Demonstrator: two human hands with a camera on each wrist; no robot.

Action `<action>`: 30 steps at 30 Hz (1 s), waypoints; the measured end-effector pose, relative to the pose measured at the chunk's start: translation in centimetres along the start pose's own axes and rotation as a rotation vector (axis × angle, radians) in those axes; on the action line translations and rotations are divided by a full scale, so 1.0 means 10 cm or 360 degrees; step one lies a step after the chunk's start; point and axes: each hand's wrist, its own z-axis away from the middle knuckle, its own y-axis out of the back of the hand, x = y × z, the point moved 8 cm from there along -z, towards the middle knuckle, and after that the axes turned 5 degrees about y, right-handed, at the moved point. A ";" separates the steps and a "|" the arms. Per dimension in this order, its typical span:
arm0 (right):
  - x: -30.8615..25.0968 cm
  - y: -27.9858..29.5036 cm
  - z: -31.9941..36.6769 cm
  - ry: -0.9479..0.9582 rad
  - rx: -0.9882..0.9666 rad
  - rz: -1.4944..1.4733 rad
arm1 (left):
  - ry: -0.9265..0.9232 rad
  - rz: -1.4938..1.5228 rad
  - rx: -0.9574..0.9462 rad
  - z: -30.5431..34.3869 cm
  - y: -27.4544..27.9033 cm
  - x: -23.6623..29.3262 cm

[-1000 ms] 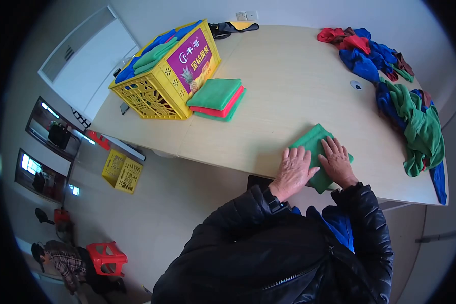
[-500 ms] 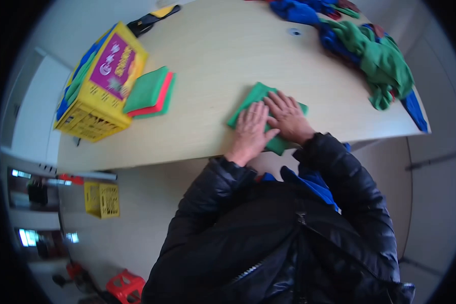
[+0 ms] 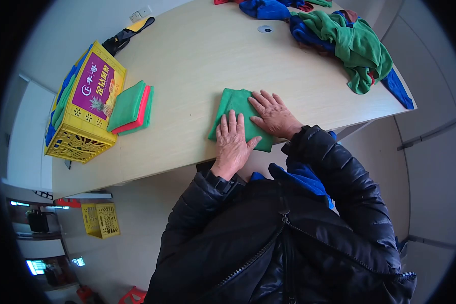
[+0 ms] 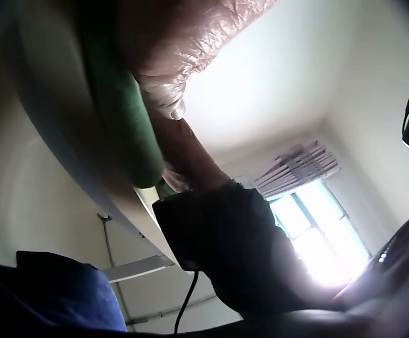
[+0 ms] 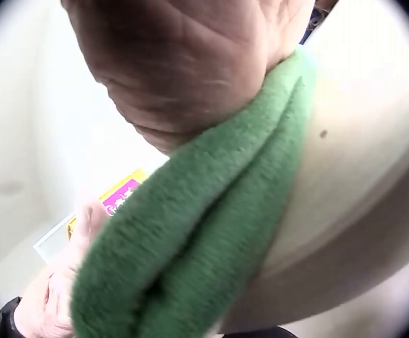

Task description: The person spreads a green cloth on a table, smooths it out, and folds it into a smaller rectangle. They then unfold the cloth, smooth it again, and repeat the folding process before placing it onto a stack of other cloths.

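A folded green cloth [image 3: 236, 101] lies near the table's front edge in the head view. My left hand [image 3: 232, 144] rests flat on its near left part, fingers straight and thumb spread. Over the right side of the cloth lies my right hand [image 3: 276, 117], fingers extended toward the far edge. In the right wrist view, the cloth's thick folded edge [image 5: 183, 218] shows soft pile beneath my right palm [image 5: 183, 70]. The left wrist view has the rounded cloth edge [image 4: 127, 120] under my left hand [image 4: 190, 49].
A stack of folded green and red cloths [image 3: 130, 107] sits beside a yellow crate [image 3: 81, 137] holding more cloths at left. Crumpled green and blue cloths [image 3: 365, 48] lie at the right. A black strap [image 3: 121, 39] is at the back; another yellow crate [image 3: 101, 220] stands on the floor.
The head view has swung to the right. My hands, close together half a second ago, are now farther apart on the cloth, the left one nearer its front left side.
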 end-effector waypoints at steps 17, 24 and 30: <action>-0.28 -0.04 -0.04 -0.0078 0.0200 0.0066 | 0.0164 0.0200 -0.0205 -0.67 -0.36 -0.48; -0.19 0.15 -0.07 -0.0097 0.0175 0.0105 | 0.0065 0.0166 -0.0045 -0.27 -0.05 -0.32; -0.13 0.07 -0.15 -0.0101 0.0152 0.0060 | -0.0173 0.0718 0.0230 0.47 0.60 -0.26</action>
